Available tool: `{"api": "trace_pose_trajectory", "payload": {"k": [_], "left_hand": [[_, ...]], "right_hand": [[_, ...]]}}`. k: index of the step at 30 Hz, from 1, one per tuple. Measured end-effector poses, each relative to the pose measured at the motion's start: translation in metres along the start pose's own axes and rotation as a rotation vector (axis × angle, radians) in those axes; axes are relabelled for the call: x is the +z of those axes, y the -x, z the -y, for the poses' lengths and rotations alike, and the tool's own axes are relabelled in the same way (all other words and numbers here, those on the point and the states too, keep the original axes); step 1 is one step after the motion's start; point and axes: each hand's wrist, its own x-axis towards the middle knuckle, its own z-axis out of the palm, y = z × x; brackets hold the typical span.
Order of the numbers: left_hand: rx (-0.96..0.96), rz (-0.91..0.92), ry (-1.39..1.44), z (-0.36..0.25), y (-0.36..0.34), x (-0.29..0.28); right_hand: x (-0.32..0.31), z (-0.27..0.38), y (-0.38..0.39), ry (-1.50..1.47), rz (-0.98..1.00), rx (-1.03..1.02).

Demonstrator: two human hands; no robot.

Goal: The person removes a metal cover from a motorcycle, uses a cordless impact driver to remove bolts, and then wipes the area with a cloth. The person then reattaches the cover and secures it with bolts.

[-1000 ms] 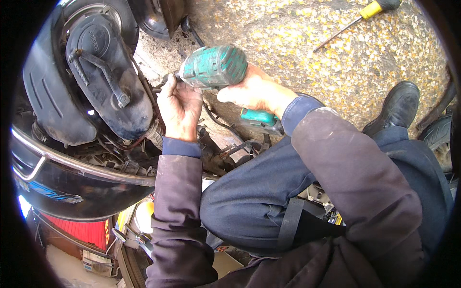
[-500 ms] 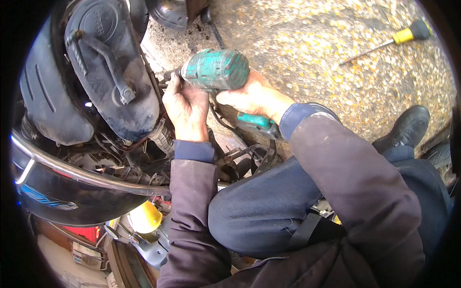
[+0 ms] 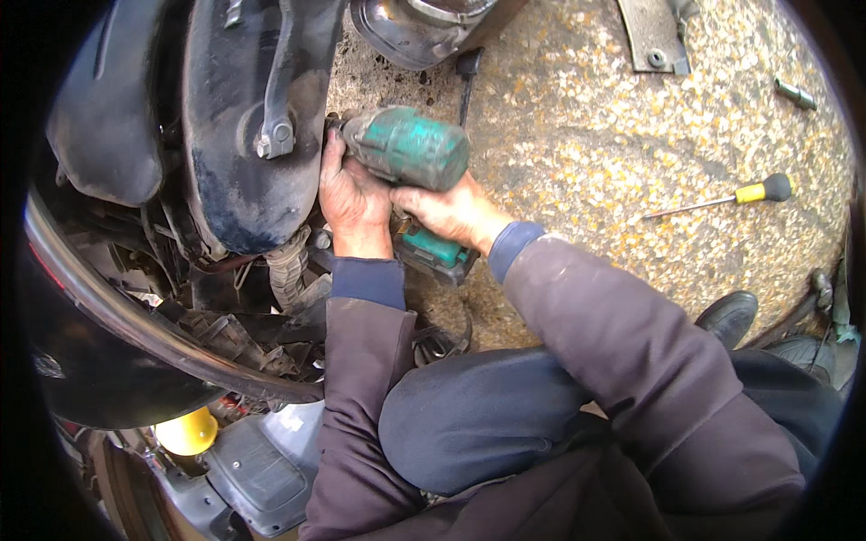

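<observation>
A worn green-and-black cordless impact wrench (image 3: 410, 149) lies sideways with its nose toward the scooter's dark engine cover (image 3: 244, 194). My right hand (image 3: 451, 212) is closed around its grip; the battery end shows below. My left hand (image 3: 356, 198) cups the wrench's nose from underneath, fingers partly hidden behind it. The nose reaches the cover's right edge, where the hand and tool hide whatever it meets. A kick-start lever (image 3: 278, 86) runs down the face of the cover.
A yellow-and-black screwdriver (image 3: 753, 192) lies on the pebbled ground at the right. Beyond it are a metal socket (image 3: 795, 94) and a flat metal plate (image 3: 654, 41). A black curved part (image 3: 406, 36) sits at the top. The scooter's black body panel (image 3: 108, 352) curves along the left.
The view has shifted, bringing the plate and socket into sight. My hands still hold the wrench, its nose still beside the engine cover's right edge.
</observation>
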Motion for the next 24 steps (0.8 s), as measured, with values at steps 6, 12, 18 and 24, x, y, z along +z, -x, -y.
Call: {"api": "trace_pose_trajectory", "payload": {"k": [6,12,18,24], "left_hand": [[-0.032,0.005,0.136,-0.001,-0.009,-0.012],[0.065,0.077,0.155,0.000,-0.017,-0.020],[0.081,0.128,0.230,-0.001,-0.024,-0.020],[0.038,0.219,0.309,-0.003,-0.022,-0.014]], "right_hand": [[0.011,0.000,0.003,-0.235,0.018,0.170],[0.014,0.003,0.000,-0.270,-0.012,0.178],[0.009,0.009,0.003,-0.322,0.035,0.324],[0.009,0.015,0.004,-0.476,0.039,0.324]]}}
